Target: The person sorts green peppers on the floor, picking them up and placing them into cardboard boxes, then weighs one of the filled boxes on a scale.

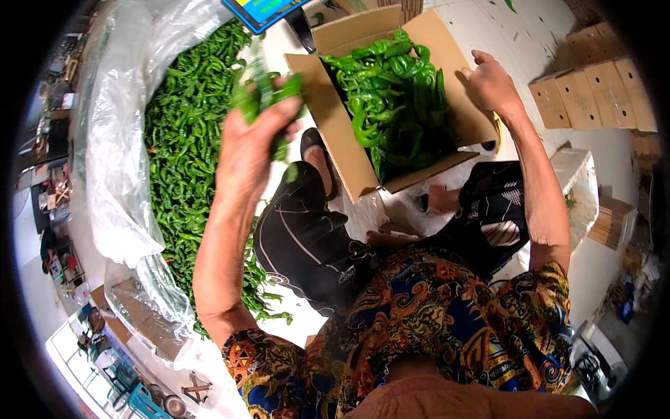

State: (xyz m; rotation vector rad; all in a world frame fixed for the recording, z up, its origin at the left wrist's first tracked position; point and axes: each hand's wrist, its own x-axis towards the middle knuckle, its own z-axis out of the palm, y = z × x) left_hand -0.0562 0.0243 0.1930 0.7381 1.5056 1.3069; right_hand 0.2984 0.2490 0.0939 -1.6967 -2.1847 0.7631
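Note:
My left hand (256, 131), blurred, is closed around several green peppers (289, 88) beside the left flap of an open cardboard box (332, 131). More green chili peppers (390, 86) lie inside the box, heaped nearly to its far rim, with a dark shadowed hollow at the near end. On the left spreads a large heap of green peppers (183, 157), partly behind my left forearm. My right hand (489, 84) is at the outer edge of the right flap (445, 63), fingers partly curled and blurred; its grip is unclear.
Clear plastic sheeting (120, 131) borders the pepper heap. A blue-framed screen (261, 13) stands above the box's far left corner. Cardboard boxes (586, 97) are stacked at right, near a white foam box (581, 178). My knees flank the box's near side.

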